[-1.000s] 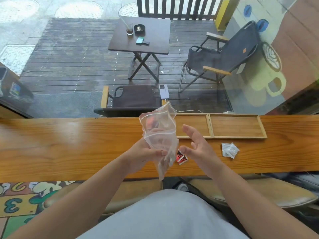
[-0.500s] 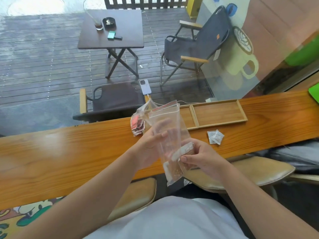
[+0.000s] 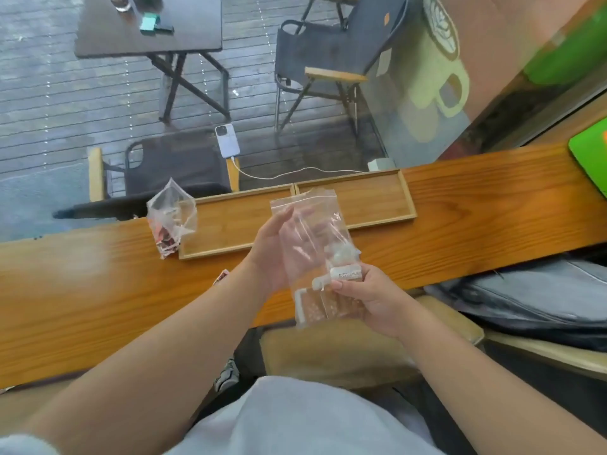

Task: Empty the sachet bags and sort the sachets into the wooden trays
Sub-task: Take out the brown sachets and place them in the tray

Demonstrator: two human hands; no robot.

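I hold a clear zip bag (image 3: 308, 238) upright above the wooden counter's near edge. My left hand (image 3: 274, 249) is against its upper part, fingers behind or inside the plastic. My right hand (image 3: 368, 297) pinches the bag's bottom, where several white and brown sachets (image 3: 325, 303) lie. Two joined wooden trays sit at the counter's far edge: the left tray (image 3: 230, 221) and the right tray (image 3: 371, 200). A second clear bag (image 3: 170, 218) with red sachets rests at the left tray's left end. A red sachet (image 3: 221, 276) peeks from behind my left forearm.
The wooden counter (image 3: 476, 208) runs along a window. A green object (image 3: 591, 156) lies at its far right end. A phone (image 3: 227, 141) on a white cable leans on the glass. A grey bag (image 3: 532, 290) and cushioned stools (image 3: 361, 353) are below the counter.
The view has shifted, so the trays now lie straight ahead. My right hand, open a second ago, has closed on the bag's bottom. The white sachets on the counter now sit behind the bag.
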